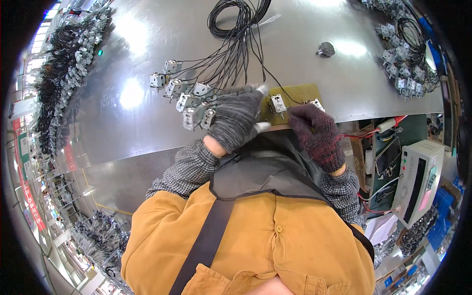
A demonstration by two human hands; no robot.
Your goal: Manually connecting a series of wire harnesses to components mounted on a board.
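Note:
My left hand (pixel 233 118), in a grey knit glove with pale fingertips, is open, its thumb and forefinger apart at the left edge of a yellow-green board (pixel 302 92). On that board, between my hands, sits a small silver box-shaped metal part (pixel 278 103). My right hand (pixel 317 132), in a dark maroon glove, is closed at the board's right side; what its fingers hold is hidden. Another silver part (pixel 318 104) shows just behind it. Several similar metal parts (pixel 183 102) on black cables (pixel 231 61) lie beside my left hand.
A coiled cable bundle (pixel 226 19) lies farther back on the shiny metal table (pixel 123 113). A dark knob-like piece (pixel 325 49) and more cabled metal parts (pixel 400 61) are to the right. Below them stands a white instrument box (pixel 418 182) with red leads. Dense cable bunches (pixel 64 73) line the left.

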